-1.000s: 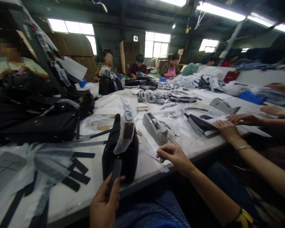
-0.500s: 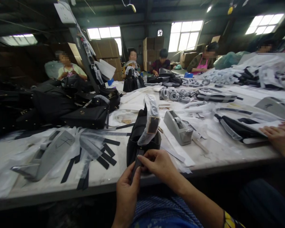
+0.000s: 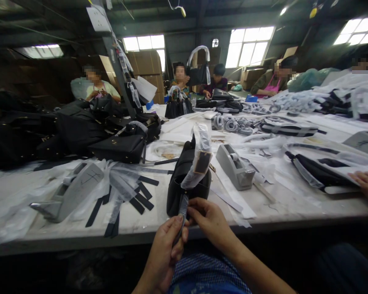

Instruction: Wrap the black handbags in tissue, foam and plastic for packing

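A black handbag (image 3: 175, 192) stands on the table edge before me, its raised handle (image 3: 200, 157) wrapped in clear plastic with a brown patch on it. From its near side a dark strap (image 3: 183, 204) with a shiny film over it runs down toward me. My left hand (image 3: 168, 241) is closed around the strap's lower part, thumb on top. Just right of the strap, my right hand (image 3: 210, 218) has its fingers curled in a pinch against the bag's lower side; whatever its fingertips hold is hidden.
Grey tape dispensers stand left (image 3: 79, 188) and right (image 3: 236, 167) of the bag. Black strips with film (image 3: 144, 198) lie beside the left one. Black bags (image 3: 119, 145) are piled at left. A co-worker's hand (image 3: 366, 183) rests at far right; several people sit across the table.
My left hand has shifted its grip to lower on the strap, which now shows shiny film. My right fingers moved from atop the strap to its right side. Across the table, a bag has been lifted.
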Available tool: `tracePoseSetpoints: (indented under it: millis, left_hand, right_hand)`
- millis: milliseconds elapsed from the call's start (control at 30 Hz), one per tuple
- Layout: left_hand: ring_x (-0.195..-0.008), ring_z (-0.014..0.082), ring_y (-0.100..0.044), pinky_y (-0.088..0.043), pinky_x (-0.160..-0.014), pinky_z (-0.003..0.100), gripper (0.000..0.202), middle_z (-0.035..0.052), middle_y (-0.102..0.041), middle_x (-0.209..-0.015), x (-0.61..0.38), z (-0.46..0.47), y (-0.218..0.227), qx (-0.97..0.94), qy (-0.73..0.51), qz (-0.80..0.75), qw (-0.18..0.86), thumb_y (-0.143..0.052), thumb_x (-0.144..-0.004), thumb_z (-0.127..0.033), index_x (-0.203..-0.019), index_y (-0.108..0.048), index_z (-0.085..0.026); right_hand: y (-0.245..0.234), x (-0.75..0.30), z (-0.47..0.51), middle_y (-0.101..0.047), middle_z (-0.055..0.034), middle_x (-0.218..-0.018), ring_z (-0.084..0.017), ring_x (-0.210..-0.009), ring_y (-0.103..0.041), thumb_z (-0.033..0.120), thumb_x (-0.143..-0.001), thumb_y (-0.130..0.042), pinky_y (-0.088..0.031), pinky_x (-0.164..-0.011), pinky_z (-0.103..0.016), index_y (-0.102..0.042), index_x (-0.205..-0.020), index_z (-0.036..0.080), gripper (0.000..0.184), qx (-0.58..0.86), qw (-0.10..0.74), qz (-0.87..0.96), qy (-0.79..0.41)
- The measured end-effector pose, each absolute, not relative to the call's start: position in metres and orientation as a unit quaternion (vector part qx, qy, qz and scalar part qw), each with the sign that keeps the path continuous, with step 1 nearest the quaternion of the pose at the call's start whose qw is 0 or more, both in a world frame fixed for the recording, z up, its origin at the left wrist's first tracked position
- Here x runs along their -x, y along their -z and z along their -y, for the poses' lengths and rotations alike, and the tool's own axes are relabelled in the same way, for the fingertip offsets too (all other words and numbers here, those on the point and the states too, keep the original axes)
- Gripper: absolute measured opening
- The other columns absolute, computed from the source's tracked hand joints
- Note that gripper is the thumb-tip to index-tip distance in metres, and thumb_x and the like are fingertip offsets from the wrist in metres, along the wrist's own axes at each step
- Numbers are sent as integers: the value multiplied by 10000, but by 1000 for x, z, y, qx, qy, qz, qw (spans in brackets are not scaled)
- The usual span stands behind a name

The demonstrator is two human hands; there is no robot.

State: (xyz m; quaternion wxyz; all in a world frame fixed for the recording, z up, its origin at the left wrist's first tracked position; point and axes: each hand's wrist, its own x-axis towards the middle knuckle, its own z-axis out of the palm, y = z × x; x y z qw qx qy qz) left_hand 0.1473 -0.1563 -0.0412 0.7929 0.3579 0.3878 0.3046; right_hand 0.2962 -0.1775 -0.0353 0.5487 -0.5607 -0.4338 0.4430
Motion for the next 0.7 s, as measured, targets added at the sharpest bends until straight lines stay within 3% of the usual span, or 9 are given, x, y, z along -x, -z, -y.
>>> tracePoseSetpoints:
  millis: [100,367,533,700]
  left_hand:
    - [-354,-27,-195,-103,-343,143,472,-57,-526,-618,-147,157,38,-369,-292,-393,790,-728,-766,-580,-891,-624,-137]
    - [-344,-18,-209,-91,-334,147,460,-54,-529,-582,-148,158,31,-383,-275,-398,787,-732,-753,-581,-863,-626,-147]
    - [-339,-14,-200,-114,-331,152,456,-46,-542,-570,-153,165,27,-394,-254,-383,796,-701,-784,-588,-842,-637,-141]
    - [-342,-9,-202,-121,-331,155,468,-49,-537,-572,-154,166,29,-392,-271,-395,786,-698,-781,-600,-849,-634,-142]
  right_hand:
    - [40,-289,177,-718,-40,-854,-189,-813,-672,376,-869,-659,-515,-724,-259,-702,-922,171,216,549,570,427,-437]
    - [37,-286,174,-726,-47,-817,-188,-762,-677,448,-850,-689,-523,-718,-271,-696,-883,171,279,519,575,408,-483]
    - [36,-288,171,-731,-60,-777,-201,-744,-681,405,-778,-758,-521,-695,-276,-715,-763,163,247,550,562,411,-461]
    - [39,-289,168,-712,-49,-732,-186,-719,-658,425,-795,-749,-505,-679,-264,-731,-764,156,272,538,554,421,-475]
